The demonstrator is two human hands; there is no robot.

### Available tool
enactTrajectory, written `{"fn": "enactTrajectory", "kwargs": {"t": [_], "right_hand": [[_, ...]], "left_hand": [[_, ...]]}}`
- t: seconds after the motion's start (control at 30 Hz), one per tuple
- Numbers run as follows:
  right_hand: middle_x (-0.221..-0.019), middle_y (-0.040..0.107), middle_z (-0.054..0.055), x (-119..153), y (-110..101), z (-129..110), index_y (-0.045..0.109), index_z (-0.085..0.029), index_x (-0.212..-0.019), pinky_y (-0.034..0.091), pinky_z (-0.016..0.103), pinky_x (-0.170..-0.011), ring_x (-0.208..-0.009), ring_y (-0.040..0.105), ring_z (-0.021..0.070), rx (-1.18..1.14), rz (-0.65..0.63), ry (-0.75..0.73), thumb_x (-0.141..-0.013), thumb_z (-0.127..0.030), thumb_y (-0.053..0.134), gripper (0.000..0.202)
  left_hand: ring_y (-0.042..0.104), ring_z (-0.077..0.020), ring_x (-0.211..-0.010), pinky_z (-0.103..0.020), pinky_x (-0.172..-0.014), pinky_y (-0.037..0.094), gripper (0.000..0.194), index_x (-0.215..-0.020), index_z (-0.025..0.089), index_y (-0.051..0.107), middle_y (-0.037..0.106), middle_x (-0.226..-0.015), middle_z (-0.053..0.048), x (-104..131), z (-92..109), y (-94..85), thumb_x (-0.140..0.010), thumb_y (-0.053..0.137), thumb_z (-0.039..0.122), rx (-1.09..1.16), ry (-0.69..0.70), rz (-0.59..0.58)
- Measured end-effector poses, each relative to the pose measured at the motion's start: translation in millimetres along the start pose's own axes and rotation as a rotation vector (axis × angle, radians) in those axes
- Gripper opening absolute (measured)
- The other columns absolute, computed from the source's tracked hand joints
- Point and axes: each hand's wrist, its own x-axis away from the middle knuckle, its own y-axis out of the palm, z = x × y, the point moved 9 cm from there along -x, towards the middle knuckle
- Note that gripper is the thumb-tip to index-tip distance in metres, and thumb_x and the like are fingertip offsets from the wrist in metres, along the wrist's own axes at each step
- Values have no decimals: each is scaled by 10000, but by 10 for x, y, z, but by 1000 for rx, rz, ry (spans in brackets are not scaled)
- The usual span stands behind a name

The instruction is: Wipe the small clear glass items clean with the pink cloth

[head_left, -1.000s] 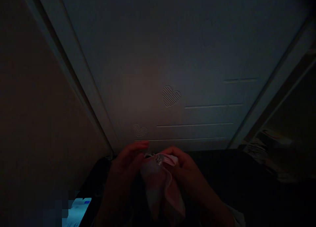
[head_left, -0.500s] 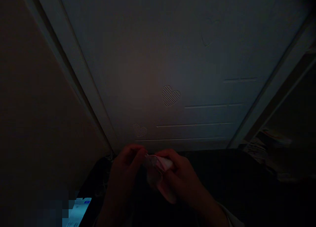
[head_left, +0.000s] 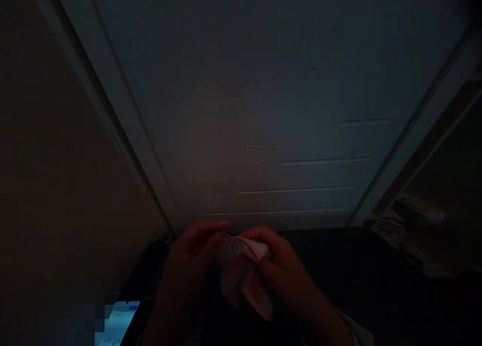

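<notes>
Near the bottom centre, a small pinkish-white piece of fabric point(head_left: 256, 291) hangs between both hands, with two rounded flaps dangling. My right hand point(head_left: 280, 265) is closed round its folded upper right part. My left hand point(head_left: 199, 250) pinches at the upper left edge, where a crinkled, shiny part point(head_left: 234, 244) shows. The picture is very dark, so fine detail at the fingertips cannot be made out.
A pale upright panel point(head_left: 226, 110) with embossed hearts and lines stands in front. A dark surface point(head_left: 320, 255) lies below it. At lower left a bright bluish screen point(head_left: 120, 323) glows. Papers or packets point(head_left: 417, 210) lie at the right.
The fabric's flaps have spread apart and hang lower. My left fingers have shifted slightly at its top edge; my right hand keeps its hold.
</notes>
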Motion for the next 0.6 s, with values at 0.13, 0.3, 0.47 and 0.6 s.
{"fn": "enactTrajectory", "kwargs": {"t": [0.13, 0.3, 0.47, 0.6], "right_hand": [[-782, 715, -10, -30, 9, 73, 719, -213, -836, 463, 244, -643, -717, 629, 155, -182, -6, 53, -727, -262, 713, 120], [-735, 697, -41, -37, 90, 180, 712, -202, -800, 444, 197, -609, -634, 603, 101, -441, -86, 156, -654, -332, 869, 251], [-705, 704, -36, -7, 175, 232, 719, -185, -767, 433, 178, -590, -604, 601, 88, -673, -134, 232, -578, -408, 945, 370], [-696, 709, -17, 16, 289, 252, 717, -169, -736, 447, 197, -592, -602, 604, 105, -803, -160, 301, -551, -330, 958, 344]], "left_hand": [[757, -145, -847, -180, -720, 559, 62, -817, 283, 776, 837, -922, 29, 28, 21, 31, -768, 792, 250, 67, 10, -42], [759, -153, -921, -172, -741, 567, 65, -814, 302, 782, 833, -1000, 27, 60, 69, 72, -788, 801, 245, 134, 36, -95], [767, -155, -920, -165, -750, 577, 71, -812, 308, 795, 831, -1031, 18, 110, 102, 109, -769, 841, 274, 201, 49, -157], [778, -161, -882, -168, -724, 589, 88, -818, 300, 798, 827, -1061, 5, 141, 99, 111, -756, 858, 321, 273, 33, -180]]}}
